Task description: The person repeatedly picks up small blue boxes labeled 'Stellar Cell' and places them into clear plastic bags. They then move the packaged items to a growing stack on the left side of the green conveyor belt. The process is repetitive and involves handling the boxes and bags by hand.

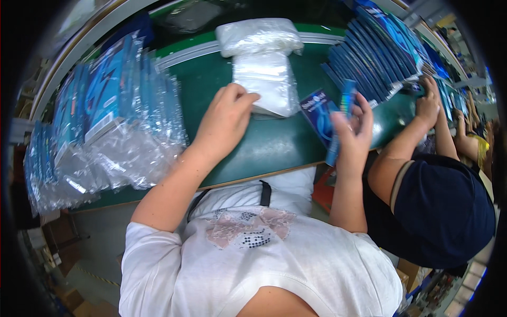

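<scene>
My right hand (353, 124) grips a thin, flat blue box (319, 112), held tilted above the front part of the green table. Its lighter blue edge is blurred by motion and partly covered by my fingers. A stack of clear plastic bags (264, 84) lies in front of me at the middle. At the stack's left edge, my left hand (228, 113) has its fingers curled and pinched on a bag's corner. The fingertips of that hand are partly hidden.
Blue boxes in clear bags (105, 111) are piled at the left. A leaning row of blue boxes (369, 53) stands at the far right. A bundle of wrapped clear bags (259, 36) lies behind the stack. At the right, a co-worker's arm (404, 142) reaches over the green table (259, 145).
</scene>
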Tool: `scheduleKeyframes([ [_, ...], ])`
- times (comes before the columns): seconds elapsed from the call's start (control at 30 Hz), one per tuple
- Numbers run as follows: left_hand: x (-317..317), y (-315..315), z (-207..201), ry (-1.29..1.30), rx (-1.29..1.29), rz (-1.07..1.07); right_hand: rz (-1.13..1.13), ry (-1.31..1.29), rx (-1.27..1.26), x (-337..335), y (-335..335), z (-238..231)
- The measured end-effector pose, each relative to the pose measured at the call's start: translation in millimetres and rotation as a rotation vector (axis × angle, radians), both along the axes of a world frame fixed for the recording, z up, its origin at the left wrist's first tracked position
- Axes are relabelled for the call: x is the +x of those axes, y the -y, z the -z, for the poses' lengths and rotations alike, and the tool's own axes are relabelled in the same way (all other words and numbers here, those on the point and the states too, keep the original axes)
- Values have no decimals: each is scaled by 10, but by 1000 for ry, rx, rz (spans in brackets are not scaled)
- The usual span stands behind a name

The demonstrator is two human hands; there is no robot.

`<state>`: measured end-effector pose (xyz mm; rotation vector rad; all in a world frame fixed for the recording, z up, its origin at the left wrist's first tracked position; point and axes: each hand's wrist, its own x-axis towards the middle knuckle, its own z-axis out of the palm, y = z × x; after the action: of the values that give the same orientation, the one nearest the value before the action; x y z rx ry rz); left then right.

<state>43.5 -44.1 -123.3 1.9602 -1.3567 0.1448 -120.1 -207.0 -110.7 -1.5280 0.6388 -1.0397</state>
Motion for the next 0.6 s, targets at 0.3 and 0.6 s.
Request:
scheduleKeyframes([
  [0.3, 25, 37, 53, -68, -218, -14, -875, 236, 916, -29, -16, 21],
  [0.6, 111, 54, 89, -359, -226, -62, -958, 108, 924, 379, -58, 55],
])
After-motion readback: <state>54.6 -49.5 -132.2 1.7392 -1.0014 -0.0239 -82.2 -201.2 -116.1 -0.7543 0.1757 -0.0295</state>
